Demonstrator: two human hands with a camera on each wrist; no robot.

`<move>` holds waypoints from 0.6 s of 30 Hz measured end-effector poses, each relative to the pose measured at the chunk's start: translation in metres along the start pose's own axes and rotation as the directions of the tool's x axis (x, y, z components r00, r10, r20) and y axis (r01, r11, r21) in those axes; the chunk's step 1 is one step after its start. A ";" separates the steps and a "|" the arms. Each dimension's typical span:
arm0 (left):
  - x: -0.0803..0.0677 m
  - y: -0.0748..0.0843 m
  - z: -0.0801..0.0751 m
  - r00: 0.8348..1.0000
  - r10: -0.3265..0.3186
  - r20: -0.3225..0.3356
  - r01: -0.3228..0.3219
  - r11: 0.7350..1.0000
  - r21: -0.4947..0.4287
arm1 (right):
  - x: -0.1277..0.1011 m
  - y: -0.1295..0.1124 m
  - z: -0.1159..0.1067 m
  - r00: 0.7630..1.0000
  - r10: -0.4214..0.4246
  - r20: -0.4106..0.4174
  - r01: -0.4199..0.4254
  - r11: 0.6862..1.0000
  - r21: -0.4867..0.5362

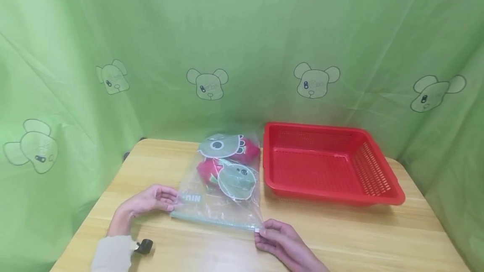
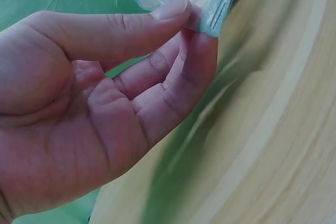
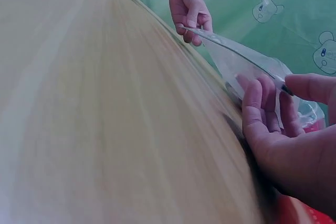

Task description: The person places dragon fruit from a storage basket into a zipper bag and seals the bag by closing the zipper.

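Note:
A clear zip bag with a pale teal zip edge lies on the wooden table, that edge nearest me. Inside are pink-red items with grey-green cartoon shapes; what they are, I cannot tell. My left hand pinches the left corner of the zip edge between thumb and fingers, as the left wrist view shows close up. At the opposite corner, my right hand pinches the end of the zip around a small white slider. The right wrist view shows the zip edge stretched between both hands.
A red plastic basket with perforated walls stands right of the bag, close beside it. A green curtain with printed bear heads hangs behind and around the wooden table. A small black device is at the left wrist.

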State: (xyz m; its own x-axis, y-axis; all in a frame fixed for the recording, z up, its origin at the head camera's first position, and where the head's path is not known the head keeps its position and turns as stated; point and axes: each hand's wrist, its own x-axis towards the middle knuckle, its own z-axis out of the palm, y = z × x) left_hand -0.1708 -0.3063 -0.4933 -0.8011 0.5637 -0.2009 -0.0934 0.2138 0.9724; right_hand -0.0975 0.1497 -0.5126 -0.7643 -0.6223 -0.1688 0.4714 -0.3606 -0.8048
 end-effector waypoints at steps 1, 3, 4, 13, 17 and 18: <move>0.000 0.001 0.000 1.000 -0.007 -0.008 0.007 1.000 0.004 | 0.000 -0.001 -0.001 1.000 -0.005 0.000 0.005 1.000 -0.021; -0.001 0.002 0.000 1.000 -0.015 -0.023 0.016 1.000 0.012 | -0.001 -0.005 -0.003 1.000 -0.018 -0.016 0.017 0.997 -0.074; -0.001 0.003 -0.001 0.999 -0.017 -0.030 0.018 1.000 0.014 | -0.002 -0.007 -0.004 0.999 -0.026 -0.029 0.022 0.994 -0.104; -0.004 0.013 -0.005 0.997 -0.003 -0.071 0.004 1.000 0.020 | -0.017 -0.040 -0.010 0.965 -0.173 -0.199 0.059 0.877 -0.477; -0.003 0.018 -0.007 0.981 0.070 -0.180 -0.049 0.992 0.120 | -0.027 -0.065 -0.014 0.915 -0.388 -0.108 0.177 0.629 -0.757; -0.003 0.019 -0.008 0.973 0.092 -0.213 -0.062 0.988 0.143 | -0.029 -0.072 -0.015 0.894 -0.440 -0.079 0.202 0.556 -0.806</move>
State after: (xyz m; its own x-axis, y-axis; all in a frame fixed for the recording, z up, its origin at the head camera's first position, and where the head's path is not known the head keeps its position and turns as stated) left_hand -0.1749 -0.3099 -0.4730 -0.9138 0.3982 -0.0804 0.0425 0.2905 0.9559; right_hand -0.1158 0.2048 -0.4583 -0.9261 -0.3424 0.1583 -0.2470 0.2332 -0.9405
